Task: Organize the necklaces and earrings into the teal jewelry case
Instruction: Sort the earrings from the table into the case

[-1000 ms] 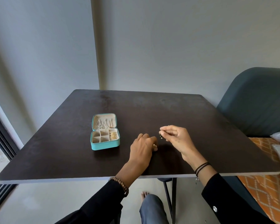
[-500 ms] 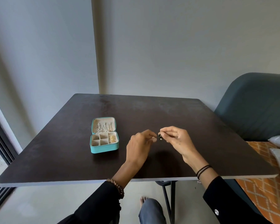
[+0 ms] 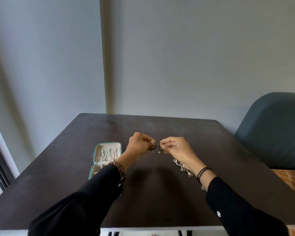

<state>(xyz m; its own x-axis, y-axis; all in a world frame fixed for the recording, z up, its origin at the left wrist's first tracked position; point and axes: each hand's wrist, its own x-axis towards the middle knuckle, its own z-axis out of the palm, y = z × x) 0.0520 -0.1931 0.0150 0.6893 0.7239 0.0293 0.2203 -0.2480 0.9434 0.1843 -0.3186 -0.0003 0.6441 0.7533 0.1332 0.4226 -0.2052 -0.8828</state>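
Left hand [image 3: 139,145] is raised and pinches a small dark round earring [image 3: 153,148] in curled fingertips. Right hand [image 3: 177,147] does the same with a second dark earring [image 3: 160,148]. The two pieces hang just beside each other, not clearly touching, up off the table [image 3: 211,142], to the right of the teal jewelry case [image 3: 117,148].

Change: a second ago only the right hand held an earring up and the left was down on the tabletop. The left has since lifted with its own piece and come across to meet the right. It reads as a matched pair, likely bound for the case next.

The case lies open, with silver necklaces [image 3: 106,155] hung in its lid. Its tray, nearer the person than the lid, is mostly hidden by the left sleeve [image 3: 95,188]. More silver jewelry [image 3: 182,167] lies loose well right of the case, under the right wrist, so sorting isn't finished. A dark teal chair [image 3: 271,130] stands far right of the case.
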